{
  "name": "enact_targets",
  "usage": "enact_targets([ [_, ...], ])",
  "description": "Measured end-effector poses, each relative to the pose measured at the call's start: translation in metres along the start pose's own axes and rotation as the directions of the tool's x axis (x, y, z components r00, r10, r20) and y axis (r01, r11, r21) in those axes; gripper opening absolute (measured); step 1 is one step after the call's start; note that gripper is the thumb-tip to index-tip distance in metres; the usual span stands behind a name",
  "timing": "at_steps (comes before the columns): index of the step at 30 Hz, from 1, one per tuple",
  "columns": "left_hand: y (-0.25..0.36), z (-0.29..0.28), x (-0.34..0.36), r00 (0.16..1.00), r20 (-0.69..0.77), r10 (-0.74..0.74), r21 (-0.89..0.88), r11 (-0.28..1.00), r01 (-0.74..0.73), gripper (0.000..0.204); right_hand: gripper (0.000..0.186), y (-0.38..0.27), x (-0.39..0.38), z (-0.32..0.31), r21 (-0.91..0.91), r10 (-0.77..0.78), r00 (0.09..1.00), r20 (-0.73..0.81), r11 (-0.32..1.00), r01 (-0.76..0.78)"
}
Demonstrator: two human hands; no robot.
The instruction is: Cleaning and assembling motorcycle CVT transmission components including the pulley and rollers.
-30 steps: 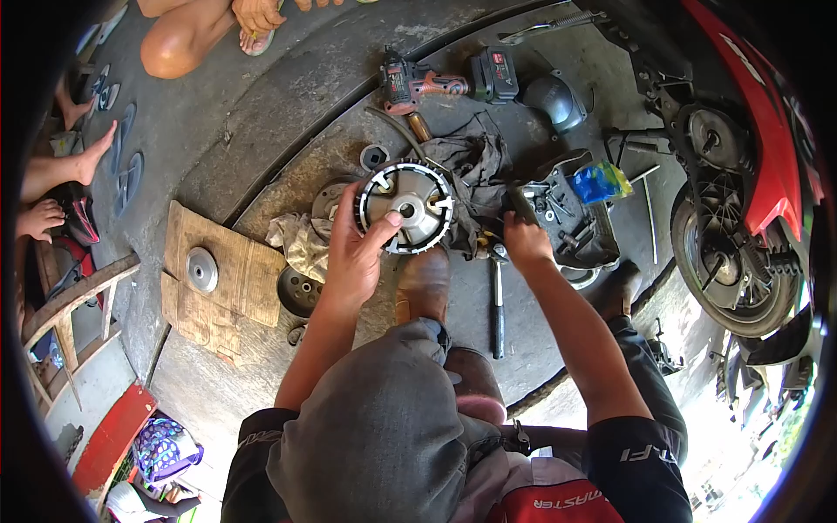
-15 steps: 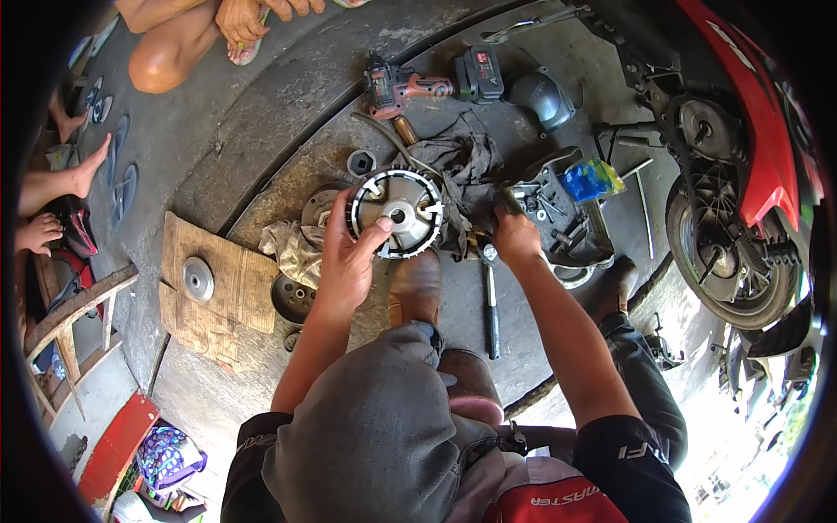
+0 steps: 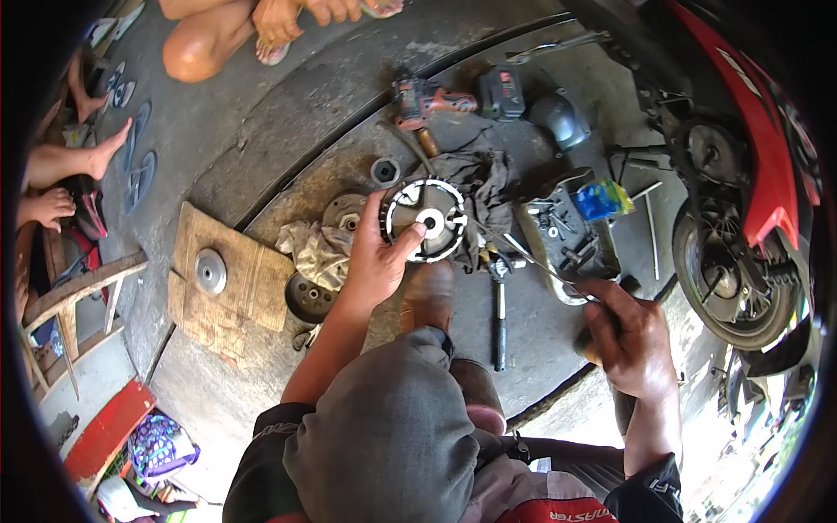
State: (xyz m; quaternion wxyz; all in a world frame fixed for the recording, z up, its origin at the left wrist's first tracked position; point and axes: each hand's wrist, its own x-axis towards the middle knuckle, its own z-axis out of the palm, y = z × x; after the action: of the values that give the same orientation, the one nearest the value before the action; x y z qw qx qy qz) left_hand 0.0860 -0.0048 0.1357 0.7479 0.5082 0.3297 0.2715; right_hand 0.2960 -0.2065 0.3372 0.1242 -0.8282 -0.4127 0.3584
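Note:
My left hand (image 3: 380, 266) is closed on the edge of a scooter variator (image 3: 445, 229), a round metal part with a toothed rim and a central hole. Its thumb lies across the face near the hub. Off to the right, my right hand (image 3: 635, 338) is closed around the end of a long thin metal rod-like tool (image 3: 547, 272). The rod slants up and left, its far end close to the variator's right edge; whether they touch I cannot tell. Its grip is hidden in my fist. Below the variator is my brown boot (image 3: 429, 292).
A ratchet-like tool (image 3: 500, 314) lies beside a metal tray (image 3: 571, 187) of small parts. Beyond are a dark rag (image 3: 479, 179), a cordless power tool (image 3: 427, 100) and its battery (image 3: 501, 91). Cardboard (image 3: 240, 283) bears a metal disc (image 3: 210, 271). A red motorcycle (image 3: 741, 166) stands at right.
My right hand has moved right and toward me, from beside the tray, and now shows the long thin tool. The variator has tilted in my left hand. The whole view has shifted slightly.

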Motion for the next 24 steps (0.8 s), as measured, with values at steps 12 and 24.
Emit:
enact_targets([
  [12,0.007,0.030,-0.004,0.995,0.081,0.054,0.272,0.959,-0.074,0.048,0.038,-0.049,0.013,-0.022,-0.457,-0.273,0.962,0.006,0.855,0.246],
  [24,-0.009,0.022,0.003,0.996,0.064,-0.068,0.226,0.973,0.052,0.042,0.042,-0.013,0.000,0.035,-0.492,-0.415,0.874,-0.252,0.833,0.254],
])
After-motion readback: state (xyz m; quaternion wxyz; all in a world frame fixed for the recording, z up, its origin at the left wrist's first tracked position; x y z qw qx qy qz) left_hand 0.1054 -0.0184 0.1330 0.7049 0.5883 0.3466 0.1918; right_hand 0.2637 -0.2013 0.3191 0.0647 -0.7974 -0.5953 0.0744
